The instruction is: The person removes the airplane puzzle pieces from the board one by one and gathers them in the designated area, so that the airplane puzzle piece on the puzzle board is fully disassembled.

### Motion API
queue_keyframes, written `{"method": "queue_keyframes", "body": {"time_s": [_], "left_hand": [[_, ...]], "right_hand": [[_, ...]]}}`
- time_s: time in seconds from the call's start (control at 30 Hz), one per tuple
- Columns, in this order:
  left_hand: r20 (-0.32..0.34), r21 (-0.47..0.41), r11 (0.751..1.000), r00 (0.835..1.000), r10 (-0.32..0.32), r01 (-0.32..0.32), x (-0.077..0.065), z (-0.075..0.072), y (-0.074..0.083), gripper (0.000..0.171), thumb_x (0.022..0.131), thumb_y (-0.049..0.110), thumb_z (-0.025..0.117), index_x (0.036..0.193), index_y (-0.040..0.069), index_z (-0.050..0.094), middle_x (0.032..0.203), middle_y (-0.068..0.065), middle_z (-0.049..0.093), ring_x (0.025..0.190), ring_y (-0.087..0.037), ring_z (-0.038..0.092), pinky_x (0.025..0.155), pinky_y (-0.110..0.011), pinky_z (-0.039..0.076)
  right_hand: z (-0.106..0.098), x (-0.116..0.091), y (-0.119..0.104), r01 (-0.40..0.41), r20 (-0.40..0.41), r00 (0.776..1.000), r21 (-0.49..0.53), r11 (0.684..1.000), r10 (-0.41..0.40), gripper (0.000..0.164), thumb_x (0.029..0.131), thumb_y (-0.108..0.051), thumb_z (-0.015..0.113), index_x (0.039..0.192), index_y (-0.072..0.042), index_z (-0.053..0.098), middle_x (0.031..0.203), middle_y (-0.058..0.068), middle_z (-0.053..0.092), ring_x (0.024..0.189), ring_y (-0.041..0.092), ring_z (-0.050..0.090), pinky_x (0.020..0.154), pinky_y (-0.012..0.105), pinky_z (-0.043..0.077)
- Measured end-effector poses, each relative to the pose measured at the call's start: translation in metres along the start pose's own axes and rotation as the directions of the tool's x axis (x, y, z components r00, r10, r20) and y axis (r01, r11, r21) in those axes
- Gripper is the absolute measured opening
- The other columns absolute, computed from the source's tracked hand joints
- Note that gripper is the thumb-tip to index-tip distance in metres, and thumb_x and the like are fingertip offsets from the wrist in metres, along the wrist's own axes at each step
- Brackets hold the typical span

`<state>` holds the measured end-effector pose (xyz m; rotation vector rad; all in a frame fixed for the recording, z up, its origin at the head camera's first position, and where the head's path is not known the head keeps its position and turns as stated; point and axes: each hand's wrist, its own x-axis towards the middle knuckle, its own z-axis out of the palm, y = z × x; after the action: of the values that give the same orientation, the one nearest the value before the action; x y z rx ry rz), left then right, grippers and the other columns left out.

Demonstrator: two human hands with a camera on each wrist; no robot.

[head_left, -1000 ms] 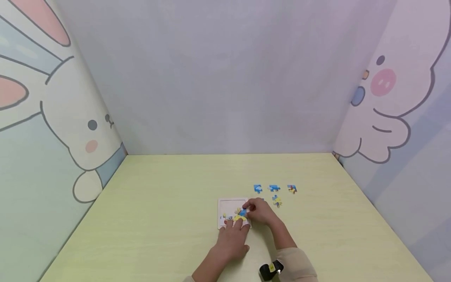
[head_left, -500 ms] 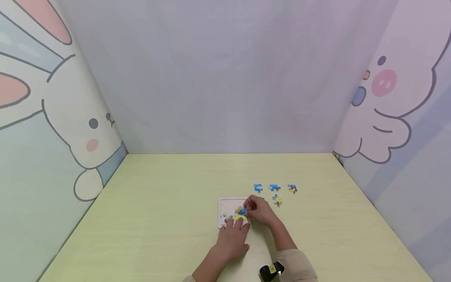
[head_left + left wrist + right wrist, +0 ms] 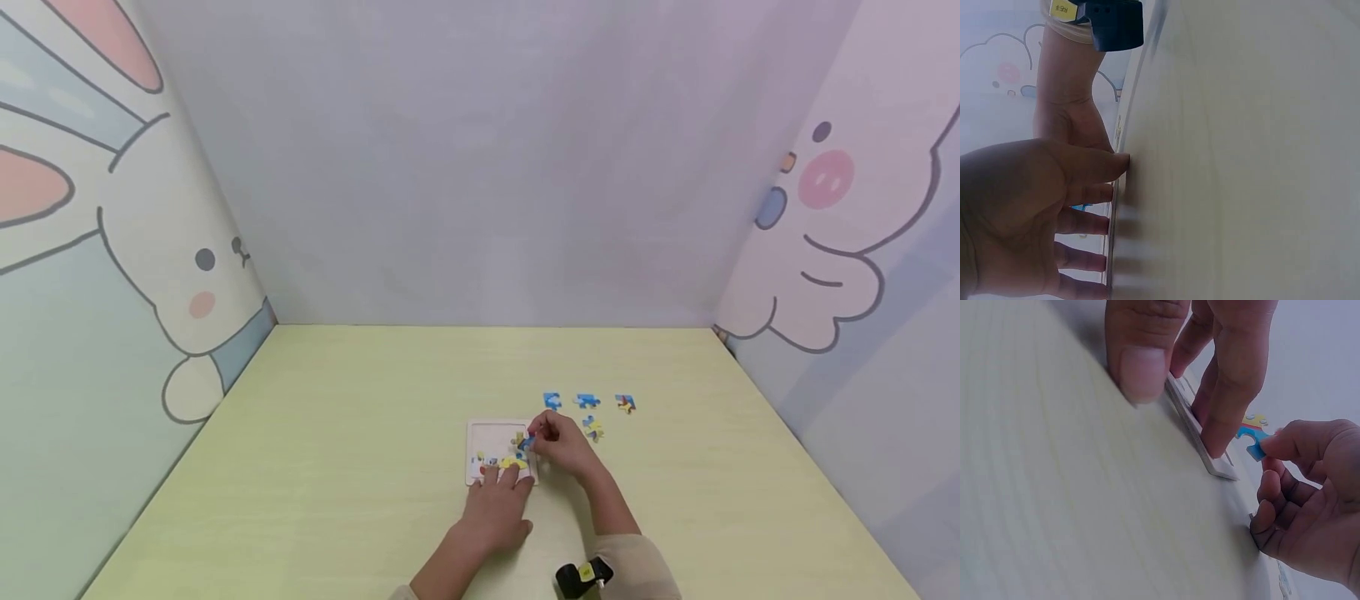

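Observation:
In the head view a thin square jigsaw tray (image 3: 468, 450) lies on the table. My left hand (image 3: 496, 512) rests on its near edge, fingers spread and fairly straight, partly covering the yellow puzzle pieces (image 3: 513, 462) and white ones inside. At the tray's right side my right hand (image 3: 567, 447) pinches a puzzle piece (image 3: 1254, 439) between thumb and fingertips. Blue with a red and yellow part, that piece looks raised and tilted over the tray in the right wrist view. The left wrist view shows my left fingertips touching the tray's edge.
Several loose puzzle pieces lie beyond and right of the tray, among them a blue one (image 3: 552, 401), another blue one (image 3: 587, 401), a red-and-yellow one (image 3: 626, 403) and a yellow one (image 3: 593, 428). A black wrist camera (image 3: 582, 577) sits at the right sleeve.
My right hand has shifted slightly away and to the right, lifting and tilting the pinched puzzle piece. My left hand has stayed on the tray. The head view has shifted a little.

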<state>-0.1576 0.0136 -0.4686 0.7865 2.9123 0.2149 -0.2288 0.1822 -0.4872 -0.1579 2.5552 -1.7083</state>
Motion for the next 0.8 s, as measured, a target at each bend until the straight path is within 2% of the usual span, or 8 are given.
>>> {"method": "queue_keyframes", "body": {"time_s": [0.33, 0.5, 0.67, 0.8], "left_hand": [[0.014, -0.007, 1.000, 1.000, -0.008, 0.008, -0.003, -0.001, 0.003, 0.052, 0.085, 0.039, 0.077, 0.130, 0.018, 0.063, 0.131, -0.004, 0.055, 0.119, -0.033, 0.050, 0.090, -0.052, 0.050], [0.004, 0.009, 1.000, 1.000, -0.007, 0.007, -0.001, -0.002, 0.002, 0.052, 0.086, 0.039, 0.077, 0.131, 0.018, 0.063, 0.131, -0.004, 0.055, 0.119, -0.033, 0.050, 0.089, -0.052, 0.050], [-0.005, 0.008, 1.000, 1.000, -0.004, 0.004, 0.000, -0.003, 0.002, 0.052, 0.085, 0.038, 0.077, 0.131, 0.017, 0.063, 0.131, -0.005, 0.055, 0.118, -0.033, 0.050, 0.089, -0.052, 0.050], [-0.018, 0.004, 1.000, 1.000, -0.004, 0.004, -0.001, -0.004, 0.003, 0.051, 0.085, 0.036, 0.077, 0.130, 0.017, 0.063, 0.129, -0.005, 0.055, 0.117, -0.033, 0.050, 0.089, -0.052, 0.050]], "right_hand": [[0.000, -0.005, 0.001, 0.026, 0.015, 1.000, -0.010, 1.000, -0.026, 0.013, 0.085, 0.007, 0.064, 0.097, 0.000, 0.063, 0.077, 0.003, 0.052, 0.071, 0.017, 0.048, 0.061, 0.025, 0.039], [-0.010, -0.008, 0.001, 0.092, -0.040, 0.995, -0.031, 0.995, -0.093, 0.013, 0.085, 0.005, 0.061, 0.094, -0.002, 0.065, 0.073, 0.001, 0.052, 0.065, 0.015, 0.046, 0.058, 0.026, 0.038], [-0.026, -0.011, 0.002, 0.049, -0.082, 0.995, -0.028, 0.998, -0.052, 0.016, 0.085, 0.005, 0.061, 0.097, 0.001, 0.070, 0.075, 0.003, 0.058, 0.067, 0.015, 0.048, 0.059, 0.026, 0.040], [-0.039, -0.013, 0.005, -0.027, -0.119, 0.993, -0.014, 1.000, 0.025, 0.020, 0.086, 0.006, 0.061, 0.104, 0.003, 0.071, 0.080, 0.006, 0.060, 0.072, 0.016, 0.049, 0.063, 0.026, 0.041]]}}
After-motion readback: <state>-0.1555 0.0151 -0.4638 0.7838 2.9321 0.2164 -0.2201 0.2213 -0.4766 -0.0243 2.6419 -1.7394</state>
